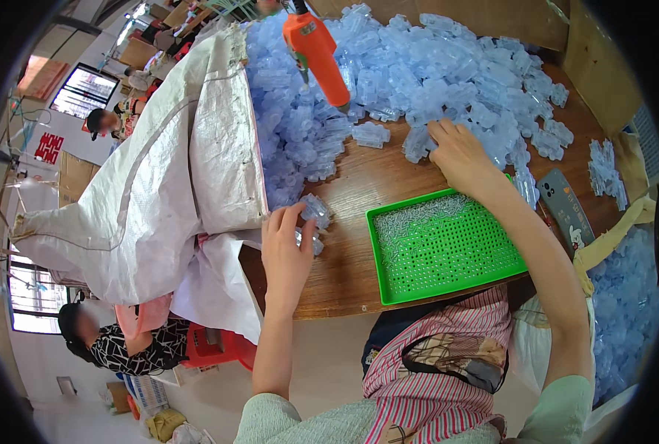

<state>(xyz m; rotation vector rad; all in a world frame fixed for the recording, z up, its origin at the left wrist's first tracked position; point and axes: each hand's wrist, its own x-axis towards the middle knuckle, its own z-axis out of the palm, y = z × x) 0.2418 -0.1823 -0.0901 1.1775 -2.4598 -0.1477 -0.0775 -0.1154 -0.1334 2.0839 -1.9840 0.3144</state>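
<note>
My left hand [285,255] is at the left edge of the wooden table, its thumb and fingers closed about a clear plastic part [316,210]. Another such piece shows just below it, by the thumb. Farther right, my right hand [459,159] reaches over the green basket's far side, and its fingertips are on a clear plastic part [417,143] at the near edge of a big heap [418,66] of similar parts. The undersides of the fingers are partly hidden. An orange electric screwdriver [316,59] hangs tip down above the heap.
A green perforated basket [448,287] with many small metal screws or pins stands at the table's near edge. Right of it lies a grey phone [565,209]. A white woven sack [159,170] flanks the left; cardboard [603,74] borders the right. Other people sit in the left background.
</note>
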